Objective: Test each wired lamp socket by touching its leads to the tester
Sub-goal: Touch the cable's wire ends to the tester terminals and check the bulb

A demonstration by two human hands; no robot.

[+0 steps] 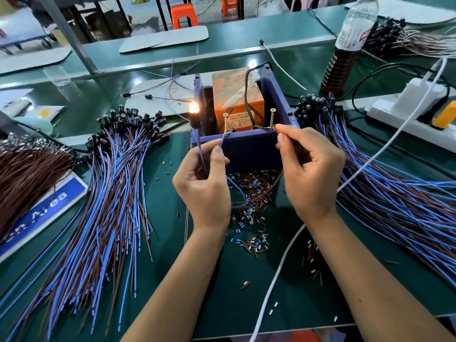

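Observation:
The tester [249,144] is a blue bin holding an orange box, with two upright brass screws on its front rim. My left hand [204,186] pinches a blue lead and holds its tip against the left screw [225,123]. My right hand [308,169] pinches a brown lead at the right screw [272,118]. The socket under test [194,117] stands up beside the bin's left wall and its bulb glows orange. A pile of wired sockets [118,174] fans out on the left and another pile [385,174] on the right.
Several cut bits of wire insulation [251,201] litter the green mat below the bin. A white cable [278,275] crosses the mat toward a white power strip [419,119] at right. A bottle of brown liquid [345,53] stands behind. A brown wire bundle [27,174] lies far left.

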